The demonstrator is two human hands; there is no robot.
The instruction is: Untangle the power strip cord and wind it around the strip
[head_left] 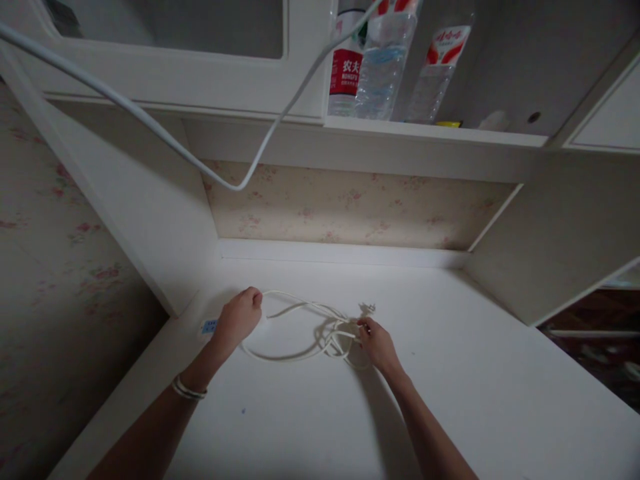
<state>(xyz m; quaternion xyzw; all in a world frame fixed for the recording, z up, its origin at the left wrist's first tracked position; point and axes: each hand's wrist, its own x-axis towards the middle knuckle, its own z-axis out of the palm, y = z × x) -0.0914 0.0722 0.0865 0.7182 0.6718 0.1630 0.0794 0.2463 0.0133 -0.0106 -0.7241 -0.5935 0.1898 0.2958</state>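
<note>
A cream power cord [295,359] lies in loose, tangled loops over the white desktop. My left hand [240,316] is closed, pinching one strand at the left end of the loops. Beside and partly behind it sits a white power strip [207,328] with a blue label; the rest of the strip is hidden by the hand. My right hand [379,343] is closed around the bunched strands at the right of the tangle. Just above those fingers, the cord's plug [369,308] shows its metal prongs.
A grey-white cable [165,137] hangs across the upper left, in front of the cabinet [180,80]. Plastic water bottles [383,67] stand on the open shelf above. Side panels [545,233] bound the desktop [475,373]; flowered wallpaper [345,207] covers the back wall.
</note>
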